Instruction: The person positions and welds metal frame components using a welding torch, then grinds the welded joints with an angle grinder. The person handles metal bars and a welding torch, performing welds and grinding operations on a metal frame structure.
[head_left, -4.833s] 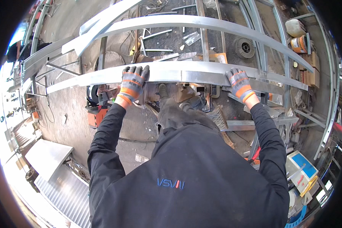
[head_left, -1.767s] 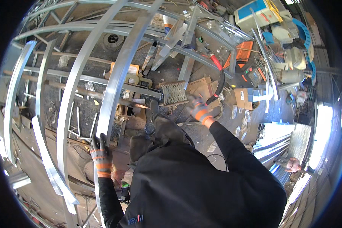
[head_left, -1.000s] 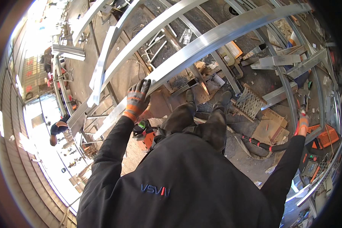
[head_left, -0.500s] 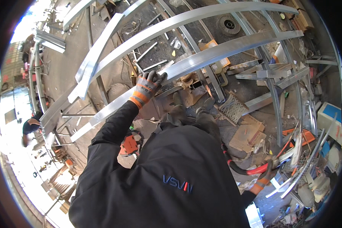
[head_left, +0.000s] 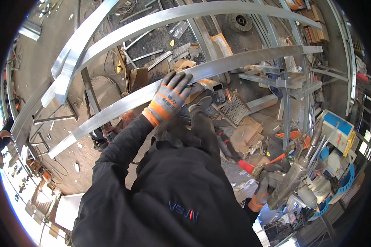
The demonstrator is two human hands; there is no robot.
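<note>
Tilted up at the lower right, a long grey metal tool now looms large, where half a second ago only a little of what the right hand had hold of could be made out beside the red hose. That hand has shifted leftward in the frame; its gloved fingers are wrapped around the tool's near end, partly hidden by it. A red sleeve on a thick dark cable sits just to the left of this grip.

The left hand rests on the near curved metal beam, as it did in the previous frame, though it now appears a little further right. Its fingers lie stretched and fairly close together over the top face; the underside is hidden, so I cannot tell whether it grips. That beam bows across the middle of the frame from lower left to upper right, and appears less steep than before as the view has swung.

Above it, a second curved beam crosses the top. A ribbed round spool lies between the two, near the top. Right of centre are a diamond-mesh panel and flattened cardboard; a white box with a blue top stands at the far right.
</note>
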